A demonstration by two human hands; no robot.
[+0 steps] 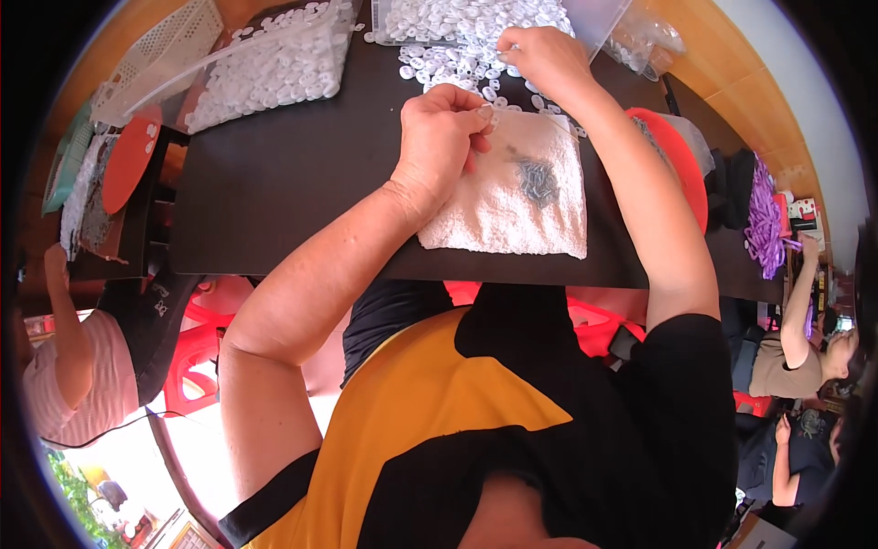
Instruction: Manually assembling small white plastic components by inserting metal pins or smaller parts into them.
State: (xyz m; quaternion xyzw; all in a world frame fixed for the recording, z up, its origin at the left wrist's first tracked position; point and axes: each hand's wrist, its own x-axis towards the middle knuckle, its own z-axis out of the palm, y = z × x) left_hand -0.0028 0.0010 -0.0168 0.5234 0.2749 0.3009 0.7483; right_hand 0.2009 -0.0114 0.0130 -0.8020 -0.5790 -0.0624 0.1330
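Note:
My left hand (437, 137) is closed in a pinch over the upper left corner of a pale towel (503, 233). A small white oval piece (490, 116) shows at its fingertips. Farther off, my right hand (547, 62) reaches over a loose pile of white oval pieces (444, 66), with thumb and finger pressed together at the pile's right side. Whatever they pinch is too small to make out. On the towel lies a little heap of thin grey bits (538, 181), apart from both hands.
A clear plastic bag (274, 78) full of white pieces lies at the far left of the dark table (283, 183). Behind the pile stands a clear bin (599, 27) of more pieces. Red round stools or lids (690, 197) flank the table. Other people sit at both sides.

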